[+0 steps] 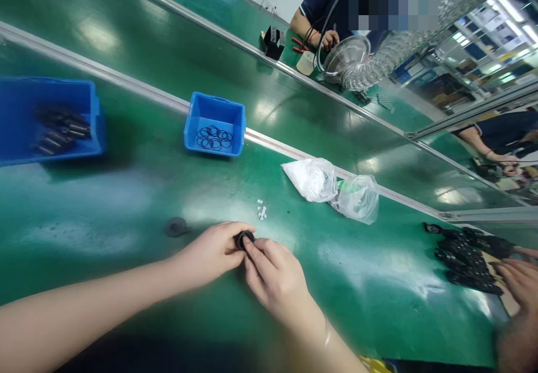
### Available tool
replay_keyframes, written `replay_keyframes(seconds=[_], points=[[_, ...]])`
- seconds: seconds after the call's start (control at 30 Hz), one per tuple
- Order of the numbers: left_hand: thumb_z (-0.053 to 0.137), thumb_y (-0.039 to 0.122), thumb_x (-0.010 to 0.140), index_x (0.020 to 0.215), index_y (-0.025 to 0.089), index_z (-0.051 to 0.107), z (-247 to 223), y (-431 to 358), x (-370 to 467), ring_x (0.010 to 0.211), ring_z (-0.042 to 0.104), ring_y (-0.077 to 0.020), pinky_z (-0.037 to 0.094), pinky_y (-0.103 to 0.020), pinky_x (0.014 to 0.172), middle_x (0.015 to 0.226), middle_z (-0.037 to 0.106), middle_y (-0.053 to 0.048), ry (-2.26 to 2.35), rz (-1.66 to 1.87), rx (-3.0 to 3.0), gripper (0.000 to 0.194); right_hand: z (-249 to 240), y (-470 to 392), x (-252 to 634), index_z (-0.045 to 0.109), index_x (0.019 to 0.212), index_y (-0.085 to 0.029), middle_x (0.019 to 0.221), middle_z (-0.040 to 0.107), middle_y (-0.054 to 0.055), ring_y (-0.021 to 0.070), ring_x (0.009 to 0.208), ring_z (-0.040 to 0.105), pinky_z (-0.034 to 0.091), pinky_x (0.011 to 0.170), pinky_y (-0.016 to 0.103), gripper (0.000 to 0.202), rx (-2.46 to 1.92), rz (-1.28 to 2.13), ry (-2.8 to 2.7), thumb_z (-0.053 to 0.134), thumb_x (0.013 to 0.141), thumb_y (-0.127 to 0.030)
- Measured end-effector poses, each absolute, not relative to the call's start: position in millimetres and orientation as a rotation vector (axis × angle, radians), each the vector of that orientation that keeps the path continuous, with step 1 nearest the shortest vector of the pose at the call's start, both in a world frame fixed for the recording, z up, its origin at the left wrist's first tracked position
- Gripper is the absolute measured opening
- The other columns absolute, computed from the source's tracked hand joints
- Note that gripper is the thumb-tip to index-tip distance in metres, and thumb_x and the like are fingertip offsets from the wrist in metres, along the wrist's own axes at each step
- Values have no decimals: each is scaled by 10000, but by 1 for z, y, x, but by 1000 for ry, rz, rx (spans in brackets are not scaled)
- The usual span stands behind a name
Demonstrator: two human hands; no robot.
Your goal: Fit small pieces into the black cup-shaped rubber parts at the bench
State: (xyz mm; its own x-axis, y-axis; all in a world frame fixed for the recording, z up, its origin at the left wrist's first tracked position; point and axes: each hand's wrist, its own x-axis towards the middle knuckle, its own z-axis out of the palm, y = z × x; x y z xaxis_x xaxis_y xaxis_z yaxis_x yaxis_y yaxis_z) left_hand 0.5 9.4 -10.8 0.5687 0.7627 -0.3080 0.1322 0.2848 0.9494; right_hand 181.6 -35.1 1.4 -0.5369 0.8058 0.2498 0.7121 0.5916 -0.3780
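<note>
My left hand (219,245) is closed around a small black cylindrical part (244,240), its round open end turned up towards me. The fingers of my right hand (275,269) are bent in against the same part, with the index fingertip at its opening. Most of the part's body is hidden by my fingers. Left of my hands a dark round disc-like piece (176,226) lies on the green tabletop (202,322). Just beyond the hands is a small scatter of white bits (261,211).
A blue bin (214,104) holds thin black rings (214,137); another blue bin (97,120) at left holds dark cylindrical parts (63,132). Two clear plastic bags (313,179) lie by the metal rail. Black parts (466,258) and a co-worker's hands (521,277) are at right. Another person sits opposite.
</note>
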Motion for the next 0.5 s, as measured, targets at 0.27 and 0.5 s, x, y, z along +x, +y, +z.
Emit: replay_keyframes(seconds=[0.27, 0.5], points=[[506, 246, 883, 1102, 166, 604, -2, 13, 1, 992, 658, -206, 513, -372, 928, 1148, 637, -68, 781, 525, 1008, 253, 6, -27, 202, 531, 1255, -197, 960, 576, 91, 175, 800, 591, 528, 680, 316, 417, -1324, 322, -2025, 502, 858, -73], [497, 287, 868, 1125, 187, 556, -1, 9, 2, 1006, 628, -231, 518, -370, 886, 1070, 666, -65, 867, 476, 1163, 282, 2, -29, 190, 422, 1341, -144, 970, 635, 95, 217, 865, 610, 526, 723, 351, 451, -1082, 366, -2493, 508, 914, -262]])
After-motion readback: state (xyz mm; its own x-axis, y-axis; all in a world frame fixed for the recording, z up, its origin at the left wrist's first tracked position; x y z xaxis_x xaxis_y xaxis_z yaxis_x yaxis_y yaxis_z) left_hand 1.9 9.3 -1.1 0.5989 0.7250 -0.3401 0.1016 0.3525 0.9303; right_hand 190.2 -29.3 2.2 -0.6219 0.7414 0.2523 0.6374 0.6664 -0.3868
